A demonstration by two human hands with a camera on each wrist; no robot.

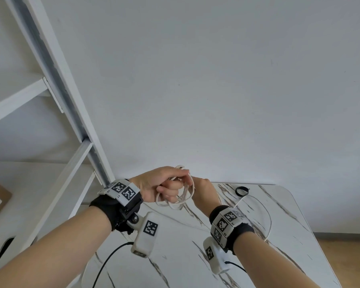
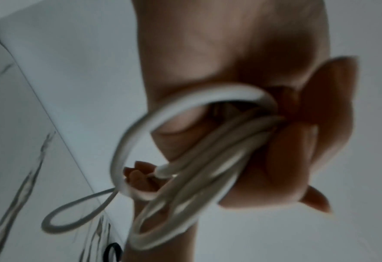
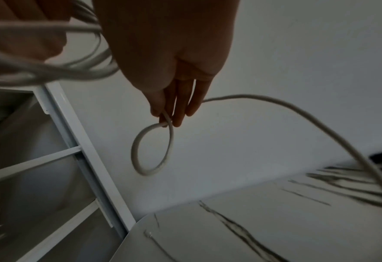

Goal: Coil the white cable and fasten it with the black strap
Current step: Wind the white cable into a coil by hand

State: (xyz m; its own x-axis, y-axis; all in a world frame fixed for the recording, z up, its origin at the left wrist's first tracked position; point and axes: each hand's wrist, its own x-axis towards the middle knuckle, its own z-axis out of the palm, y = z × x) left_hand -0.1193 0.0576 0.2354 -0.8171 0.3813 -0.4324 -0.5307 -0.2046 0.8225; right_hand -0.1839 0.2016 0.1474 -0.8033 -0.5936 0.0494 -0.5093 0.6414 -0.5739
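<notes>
A: Quick pass. The left hand (image 1: 160,183) is clenched round a bundle of loops of the white cable (image 1: 179,199), held up above the marble-pattern table (image 1: 289,235).

B: And the right hand (image 1: 204,192)?

A: In the right wrist view its fingertips (image 3: 163,113) pinch the cable, with a small loop hanging just below them. It sits just beside the left hand.

B: Is the coil finished?

A: No. A loose run of cable trails from the right hand down across the table toward the near right edge, so I'd judge there are more turns to gather.

B: Where's the black strap (image 1: 242,191)?

A: On the table, far side, lying as a ring, well apart from both hands. Untouched.

B: Risks?

A: The loops look uneven; if the left grip loosens while taking the next turn, the bundle could spring apart. The small loop at the right fingers might become a kink if pulled tight. The tail could snag on the table edge. Reaching for the strap leaves one hand holding everything.

B: The white shelf frame (image 1: 56,84)?

A: Left of the hands, not involved.
</notes>
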